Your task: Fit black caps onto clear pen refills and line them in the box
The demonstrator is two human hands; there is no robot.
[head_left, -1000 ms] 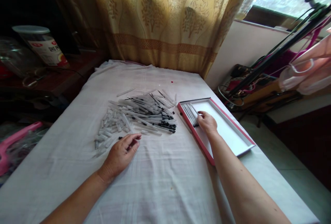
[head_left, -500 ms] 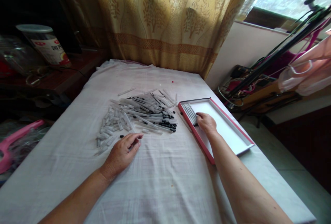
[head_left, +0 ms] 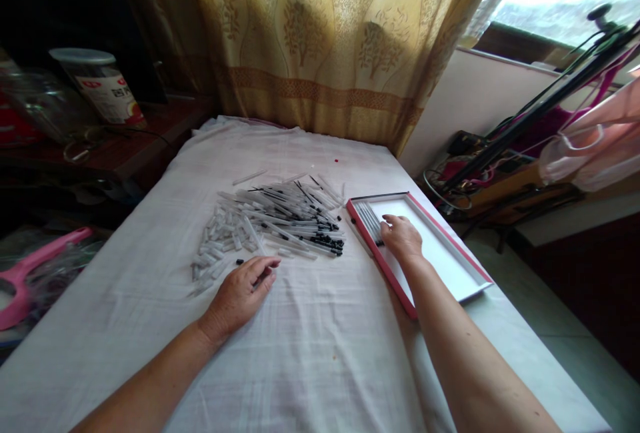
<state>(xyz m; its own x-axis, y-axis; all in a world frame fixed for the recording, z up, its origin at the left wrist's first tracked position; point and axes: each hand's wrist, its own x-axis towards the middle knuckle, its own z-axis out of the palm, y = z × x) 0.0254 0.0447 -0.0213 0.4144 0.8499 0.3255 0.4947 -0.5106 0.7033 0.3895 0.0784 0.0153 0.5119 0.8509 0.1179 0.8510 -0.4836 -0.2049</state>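
A heap of clear plastic pen tubes with black tips lies in the middle of the white cloth, with a scatter of short clear caps to its left. My left hand rests palm down on the cloth just below the caps, fingers loosely curled over a small clear piece. My right hand sits inside a shallow white tray with a red rim, fingertips pressed on a row of pens lined up at the tray's left end.
A white cloth covers the table. A patterned curtain hangs behind. A lidded plastic jar stands on a dark shelf at the left, a pink plastic object below it. Black stand and cables crowd the right side.
The view has drifted slightly. My right hand's fingers have shifted a little on the row of pens in the tray. My left hand stays in place.
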